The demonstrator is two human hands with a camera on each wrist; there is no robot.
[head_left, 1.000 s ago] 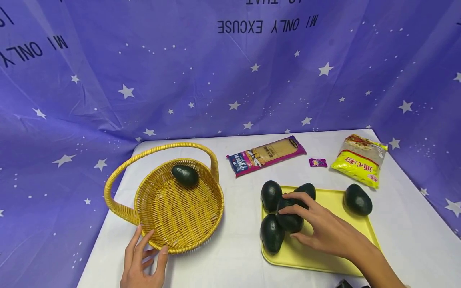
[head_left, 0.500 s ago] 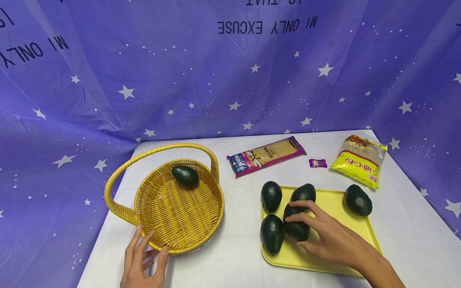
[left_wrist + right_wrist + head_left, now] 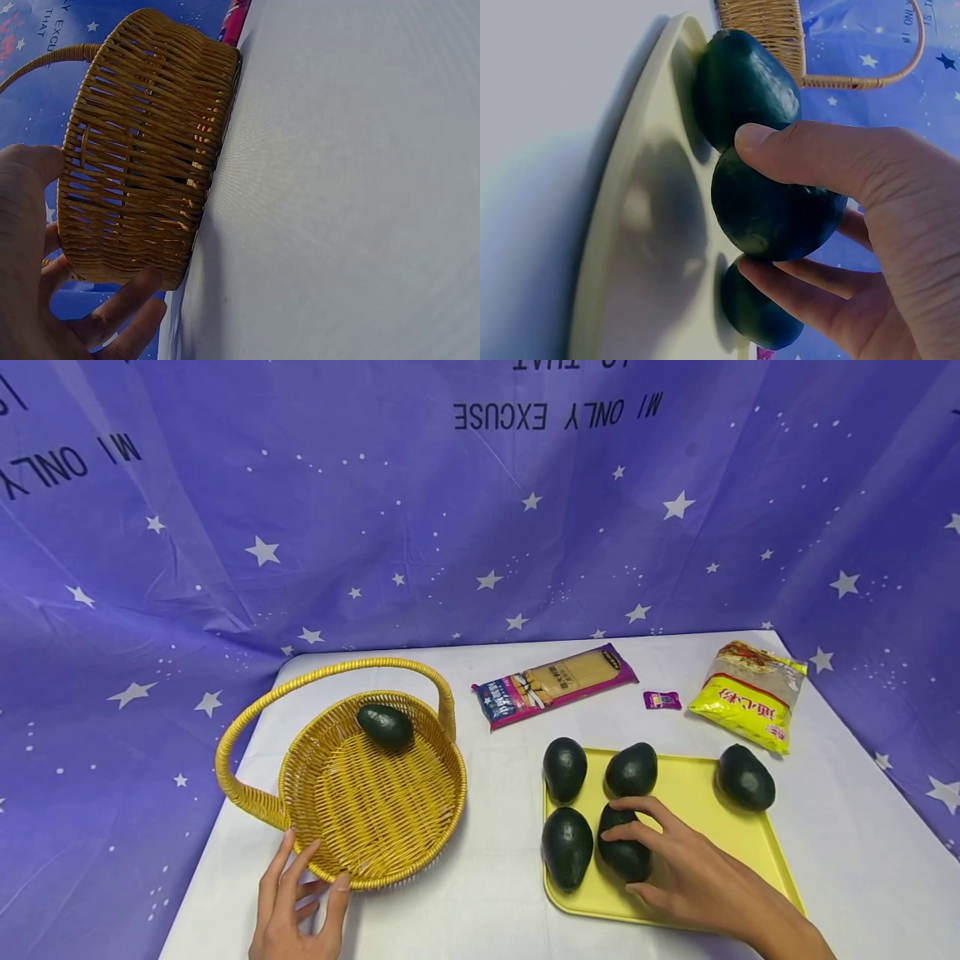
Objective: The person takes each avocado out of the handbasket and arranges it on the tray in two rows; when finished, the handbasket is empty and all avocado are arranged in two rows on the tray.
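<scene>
My right hand (image 3: pixel 693 868) grips a dark green avocado (image 3: pixel 622 856) over the yellow tray (image 3: pixel 675 906), thumb on the near side and fingertips on the far side. In the right wrist view the held avocado (image 3: pixel 772 210) stands a little off the tray, its shadow apart from it. More avocados lie around it: one at left (image 3: pixel 567 849), one behind that (image 3: pixel 565 769), one at the back (image 3: pixel 632 770). My left hand (image 3: pixel 296 910) rests on the near left rim of the yellow wicker basket (image 3: pixel 408 870), fingers spread and thumb touching the rim. One avocado (image 3: pixel 386 727) lies inside the basket.
Another avocado (image 3: pixel 745 777) sits over the tray's back right corner. Toward the back of the white table (image 3: pixel 502 827) lie a purple noodle packet (image 3: pixel 558 685), a small purple sachet (image 3: pixel 662 700) and a yellow bag (image 3: pixel 750 693). The basket's tall handle (image 3: pixel 330 670) arches up.
My right hand has drawn the held avocado right and toward me, away from the neighbouring avocados, uncovering the back one. The left hand and the basket have stayed in place.
</scene>
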